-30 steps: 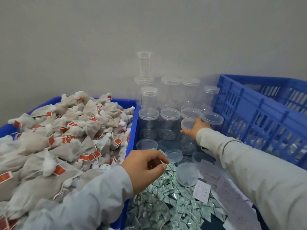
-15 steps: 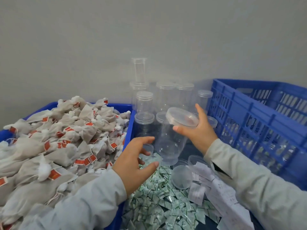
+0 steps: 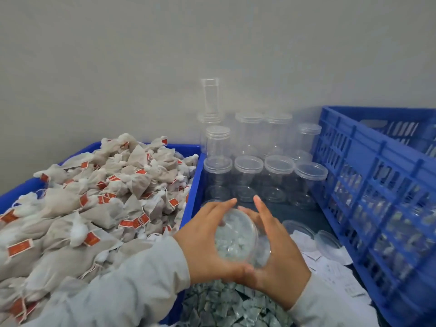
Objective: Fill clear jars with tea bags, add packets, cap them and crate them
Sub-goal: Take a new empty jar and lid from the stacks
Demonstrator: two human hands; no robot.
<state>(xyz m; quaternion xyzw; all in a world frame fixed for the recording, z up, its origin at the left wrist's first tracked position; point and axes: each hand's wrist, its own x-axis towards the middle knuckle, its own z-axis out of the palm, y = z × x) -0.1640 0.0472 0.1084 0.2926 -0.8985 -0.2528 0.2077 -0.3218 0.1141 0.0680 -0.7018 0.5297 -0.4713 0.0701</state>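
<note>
At far left, the heap of tea bags point(image 3: 94, 204) rises above the rim of its blue bin point(image 3: 192, 185), right up against the wall it shares with the middle bin. A sleeve dragged across that heap could tip bags over into the neighbouring bin.

Next, the left hand point(image 3: 207, 241) and the right hand point(image 3: 276, 253) cup one clear jar point(image 3: 236, 234) between them, above the green packets point(image 3: 224, 303). Both sets of fingers curve round its wall, the thumbs meeting underneath and the fingertips splayed above. Its lid seems to be on; through the plastic only the packets below show, so I judge it unfilled. The wall is slick and the hold is mostly palms; if one hand lets go to twist the lid, the jar may slip into the packets or the lid may spring loose.

Just beyond stand the capped jars point(image 3: 249, 178) in close rows, more stacked behind. A careless reach would knock them like skittles.

Further right, loose lids point(image 3: 328, 241) and paper slips point(image 3: 330, 267) lie beside the blue crate point(image 3: 377, 175); a slip could be scooped in with the packets.
</note>
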